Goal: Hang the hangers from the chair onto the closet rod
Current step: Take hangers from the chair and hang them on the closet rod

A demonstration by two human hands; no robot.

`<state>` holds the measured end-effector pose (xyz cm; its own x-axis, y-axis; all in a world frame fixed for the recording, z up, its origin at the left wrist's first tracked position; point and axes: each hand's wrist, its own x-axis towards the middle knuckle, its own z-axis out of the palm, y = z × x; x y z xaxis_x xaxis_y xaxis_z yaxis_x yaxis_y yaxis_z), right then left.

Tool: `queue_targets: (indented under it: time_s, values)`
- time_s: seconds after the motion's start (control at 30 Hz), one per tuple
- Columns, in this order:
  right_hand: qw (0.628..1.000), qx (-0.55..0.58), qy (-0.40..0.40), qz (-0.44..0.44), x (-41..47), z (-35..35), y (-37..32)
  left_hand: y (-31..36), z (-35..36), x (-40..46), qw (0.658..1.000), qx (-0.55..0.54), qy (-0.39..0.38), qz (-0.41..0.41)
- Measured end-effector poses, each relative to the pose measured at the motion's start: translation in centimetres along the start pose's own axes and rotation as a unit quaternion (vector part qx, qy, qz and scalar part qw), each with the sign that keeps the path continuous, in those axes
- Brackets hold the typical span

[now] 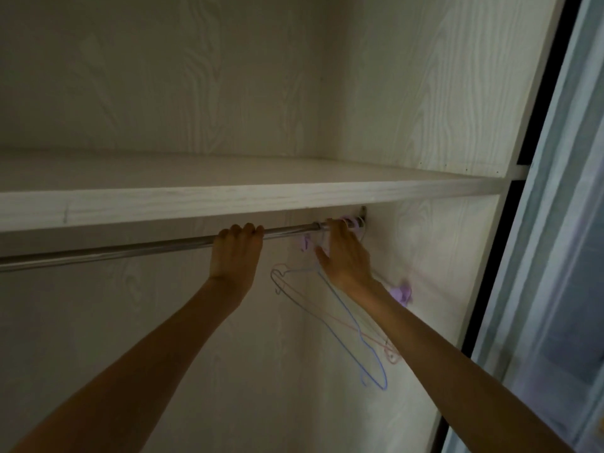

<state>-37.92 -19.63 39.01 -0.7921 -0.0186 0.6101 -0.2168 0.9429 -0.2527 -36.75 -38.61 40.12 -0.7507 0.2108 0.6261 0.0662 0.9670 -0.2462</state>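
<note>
A pale closet shelf (248,199) sits just above the metal closet rod (130,248). Left hand (237,253) curls over the rod, likely for steadiness. At the rod's right end, right hand (343,256), fingers straight, touches wire hangers (346,325) hanging there, apparently seating their hooks.

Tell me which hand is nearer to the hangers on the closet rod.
Right. The right hand reaches the hooks of the hangers at the right end of the closet rod, overlapping them. The left hand grips the rod further left, apart from them.
</note>
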Motion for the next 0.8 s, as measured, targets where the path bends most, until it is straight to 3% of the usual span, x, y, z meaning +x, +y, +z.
queue_targets:
  time_s: [0.03,0.1,0.2,0.53,0.8]
  values:
    - [0.999,-0.026,0.032,-0.030,1.1,0.2,0.0,-0.1,0.0,0.1,1.000,0.000,-0.005,-0.001]
    - [0.991,-0.112,0.024,-0.072,2.7,1.2,0.2,-0.1,-0.2,0.2,1.000,0.001,-0.010,-0.003]
    - [0.978,-0.192,0.016,-0.075,3.6,2.3,0.9,0.1,-0.5,0.1,1.000,-0.003,-0.016,-0.012]
    - [0.952,-0.290,0.025,-0.092,4.2,0.9,5.3,0.7,-0.8,0.0,0.998,-0.020,-0.024,-0.045]
    - [0.964,-0.244,0.016,-0.103,2.7,-0.1,5.6,0.9,-0.1,-1.1,0.996,-0.067,-0.020,-0.055]
